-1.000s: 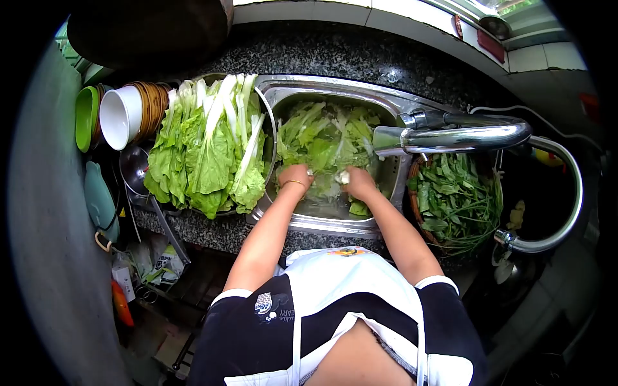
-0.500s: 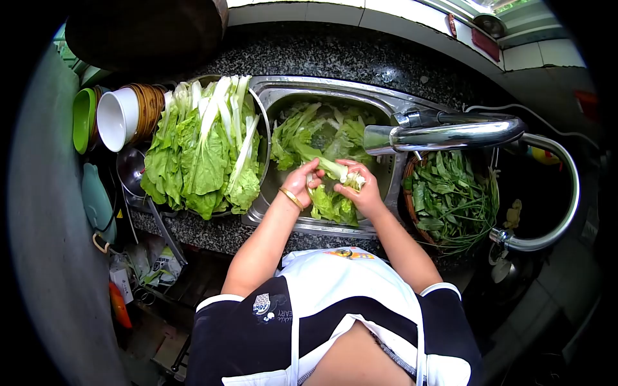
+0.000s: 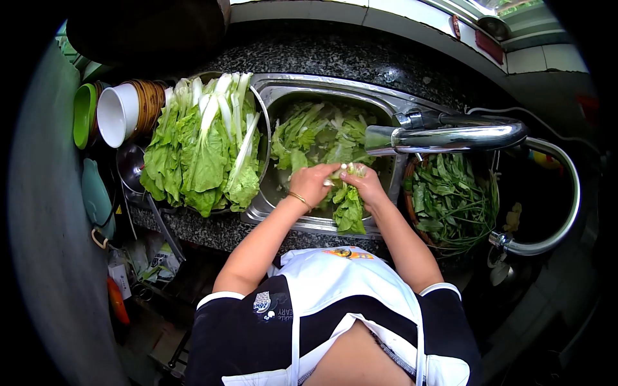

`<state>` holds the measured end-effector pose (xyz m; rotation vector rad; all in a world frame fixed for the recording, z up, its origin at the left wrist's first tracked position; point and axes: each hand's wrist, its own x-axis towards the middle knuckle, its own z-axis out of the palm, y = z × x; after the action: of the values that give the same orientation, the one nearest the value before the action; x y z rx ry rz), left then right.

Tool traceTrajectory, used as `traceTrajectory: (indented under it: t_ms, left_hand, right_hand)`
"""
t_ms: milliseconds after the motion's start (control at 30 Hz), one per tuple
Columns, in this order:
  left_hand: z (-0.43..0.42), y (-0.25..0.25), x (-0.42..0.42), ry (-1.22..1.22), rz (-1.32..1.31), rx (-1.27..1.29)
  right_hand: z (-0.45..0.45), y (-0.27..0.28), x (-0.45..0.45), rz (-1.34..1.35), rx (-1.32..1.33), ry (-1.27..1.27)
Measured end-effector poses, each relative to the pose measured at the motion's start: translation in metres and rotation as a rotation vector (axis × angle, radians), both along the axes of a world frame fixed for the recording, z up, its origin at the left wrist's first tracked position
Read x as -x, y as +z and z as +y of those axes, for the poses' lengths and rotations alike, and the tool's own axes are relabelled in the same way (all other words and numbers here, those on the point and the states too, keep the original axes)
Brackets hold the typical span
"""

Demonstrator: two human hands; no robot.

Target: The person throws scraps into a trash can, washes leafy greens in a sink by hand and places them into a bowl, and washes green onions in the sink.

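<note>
Over the front of a steel sink (image 3: 309, 222), my left hand (image 3: 313, 184) has its fingers closed at the pale stem end of a leafy green bunch (image 3: 348, 209). My right hand (image 3: 364, 183) grips the same bunch, whose leaves hang down between my wrists. The two hands nearly touch at the stems. Behind them, loose lettuce leaves (image 3: 306, 125) float in the water of the sink. Part of what my fingers pinch is hidden.
Long lettuce leaves (image 3: 206, 145) lie piled left of the sink, beside a white bowl (image 3: 117, 116) and a green bowl (image 3: 84, 116). A chrome faucet (image 3: 457, 136) reaches over the sink's right side. Dark greens (image 3: 450, 196) fill a basket at right.
Both hands rose out of the water with the leafy bunch. Since half a second ago, my left hand has moved right to the stem end, and the leaves now hang toward me.
</note>
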<state>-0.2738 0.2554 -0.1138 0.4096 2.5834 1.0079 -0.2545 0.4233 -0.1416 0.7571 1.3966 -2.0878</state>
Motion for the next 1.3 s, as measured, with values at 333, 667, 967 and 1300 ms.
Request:
traceTrajectory:
  t_ms: [333,667,967,1300]
  left_hand:
    - [-0.039,-0.077,0.020,0.036,-0.515,-0.122]
    - [-0.015,-0.114,0.038,0.282,-0.504,0.600]
    - [-0.019,-0.059,-0.007,0.218,-0.164,-0.131]
    - [-0.028,0.134,-0.015,0.314,0.205,-0.705]
  right_hand:
    - [0.010,-0.042,0.019,0.085,-1.015,0.689]
    - [-0.001,-0.070,0.011,0.029,-1.125,0.944]
    - [0.015,-0.040,-0.005,0.315,-0.753,0.847]
    - [0.018,-0.006,-0.053,0.790,-0.909,0.061]
